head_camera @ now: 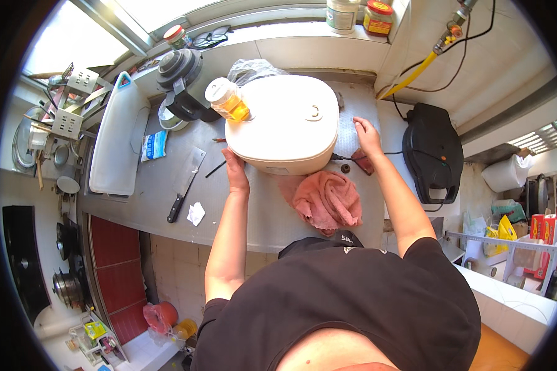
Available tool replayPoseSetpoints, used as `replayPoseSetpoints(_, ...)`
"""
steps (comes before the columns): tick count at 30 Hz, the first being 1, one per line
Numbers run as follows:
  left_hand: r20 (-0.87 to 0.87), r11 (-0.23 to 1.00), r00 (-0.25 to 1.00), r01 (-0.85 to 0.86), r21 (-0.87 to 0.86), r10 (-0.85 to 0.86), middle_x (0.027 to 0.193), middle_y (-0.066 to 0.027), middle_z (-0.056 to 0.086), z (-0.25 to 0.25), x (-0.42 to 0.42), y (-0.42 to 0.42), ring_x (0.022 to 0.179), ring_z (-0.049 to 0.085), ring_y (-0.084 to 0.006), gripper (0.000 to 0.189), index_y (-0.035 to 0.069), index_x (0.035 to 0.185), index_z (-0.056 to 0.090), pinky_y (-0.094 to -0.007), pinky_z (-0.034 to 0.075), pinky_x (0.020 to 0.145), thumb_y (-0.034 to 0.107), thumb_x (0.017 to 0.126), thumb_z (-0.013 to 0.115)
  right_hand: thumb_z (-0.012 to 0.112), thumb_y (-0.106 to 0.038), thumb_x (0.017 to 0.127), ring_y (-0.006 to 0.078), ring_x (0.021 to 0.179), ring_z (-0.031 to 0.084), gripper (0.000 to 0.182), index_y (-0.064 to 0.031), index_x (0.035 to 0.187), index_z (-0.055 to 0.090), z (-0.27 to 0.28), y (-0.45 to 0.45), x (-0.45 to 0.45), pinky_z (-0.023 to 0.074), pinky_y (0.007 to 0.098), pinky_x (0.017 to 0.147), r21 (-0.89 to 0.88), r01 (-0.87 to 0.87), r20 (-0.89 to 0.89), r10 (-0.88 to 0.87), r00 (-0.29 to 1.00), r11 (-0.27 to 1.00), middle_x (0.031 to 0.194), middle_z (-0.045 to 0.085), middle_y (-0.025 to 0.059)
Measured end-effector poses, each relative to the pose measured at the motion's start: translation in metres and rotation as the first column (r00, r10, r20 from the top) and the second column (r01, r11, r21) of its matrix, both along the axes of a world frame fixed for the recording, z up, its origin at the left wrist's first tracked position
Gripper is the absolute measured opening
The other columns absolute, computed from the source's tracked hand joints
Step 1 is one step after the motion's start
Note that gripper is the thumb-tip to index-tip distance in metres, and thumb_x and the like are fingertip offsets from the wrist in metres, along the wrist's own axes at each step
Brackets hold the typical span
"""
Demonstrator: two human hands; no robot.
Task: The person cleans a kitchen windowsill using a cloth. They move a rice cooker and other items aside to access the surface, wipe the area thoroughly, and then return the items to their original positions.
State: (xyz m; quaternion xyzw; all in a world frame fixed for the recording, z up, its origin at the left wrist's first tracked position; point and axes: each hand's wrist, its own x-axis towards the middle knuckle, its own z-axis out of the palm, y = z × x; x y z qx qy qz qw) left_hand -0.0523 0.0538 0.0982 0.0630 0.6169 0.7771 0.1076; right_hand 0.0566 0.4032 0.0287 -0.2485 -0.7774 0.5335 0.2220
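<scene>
A cream-white oval appliance [283, 120] with a smooth lid stands on the metal countertop before me. My left hand [236, 172] touches its lower left side; some of the fingers are hidden. To its right, apart from it, my right hand [367, 134] holds nothing, with its fingers a little spread. A clear jar of amber liquid [234, 107] is at the lid's left edge; whether it rests on the lid I cannot tell. A black power cord [343, 157] meets the appliance at the lower right. A crumpled pink cloth [327, 199] lies in front.
On the left lie a kitchen knife [188, 181], a white paper scrap [196, 214] and a blue-white packet [154, 145]. A black blender-like machine [181, 86] and a white tub [116, 143] stand behind them. At right are a red piece [363, 161] and a black clamshell appliance [432, 153].
</scene>
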Motion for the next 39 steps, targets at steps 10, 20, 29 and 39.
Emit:
replayPoseSetpoints(10, 0.098, 0.999, 0.995, -0.033, 0.042, 0.029, 0.146, -0.0061, 0.032, -0.004, -0.006, 0.006, 0.135, 0.027, -0.0203, 0.081, 0.003, 0.143, 0.027, -0.0341, 0.017, 0.111, 0.066, 0.092, 0.019, 0.055, -0.018, 0.087, 0.0265, 0.097, 0.059, 0.026, -0.0064, 0.110, 0.062, 0.000, -0.015, -0.027, 0.0469, 0.0330, 0.084, 0.181, -0.043, -0.041, 0.051, 0.998, 0.983, 0.108, 0.060, 0.0138)
replayPoseSetpoints(20, 0.172, 0.980, 0.984, 0.000, 0.197, -0.035, 0.146, -0.0034, 0.032, -0.024, -0.034, 0.010, 0.134, 0.030, -0.0210, 0.078, 0.011, 0.145, 0.023, -0.0357, 0.019, 0.111, 0.067, 0.091, 0.016, 0.038, -0.035, 0.099, 0.0250, 0.114, 0.051, 0.044, -0.0014, 0.121, 0.055, -0.005, -0.038, -0.053, 0.0356, 0.0320, 0.100, -0.152, -0.065, -0.269, 0.023, 0.963, 0.986, 0.119, 0.057, 0.0130)
replayPoseSetpoints(29, 0.127, 0.980, 0.989, 0.043, 0.194, -0.068, 0.145, -0.0050, 0.033, -0.024, -0.026, 0.009, 0.132, 0.033, -0.0215, 0.073, 0.010, 0.144, 0.023, -0.0360, 0.020, 0.112, 0.062, 0.094, 0.016, 0.031, -0.040, 0.101, 0.0148, 0.114, 0.049, 0.053, 0.0011, 0.129, 0.046, 0.008, -0.060, -0.054, 0.0360, 0.0274, 0.100, -0.713, -0.253, -0.323, 0.015, 0.946, 0.654, 0.126, 0.052, 0.0090)
replayPoseSetpoints(39, 0.193, 0.946, 0.966, 0.110, 0.306, -0.175, 0.138, -0.0061, 0.038, -0.041, 0.010, -0.016, 0.125, 0.038, -0.0206, 0.071, 0.008, 0.138, 0.033, -0.0361, 0.027, 0.109, 0.062, 0.093, 0.026, 0.023, -0.035, 0.102, 0.0166, 0.112, 0.049, 0.051, 0.0006, 0.131, 0.043, -0.011, -0.073, -0.025, 0.0358, 0.0295, 0.101, -0.749, -0.323, -0.404, -0.012, 0.915, 0.579, 0.123, 0.052, 0.0091)
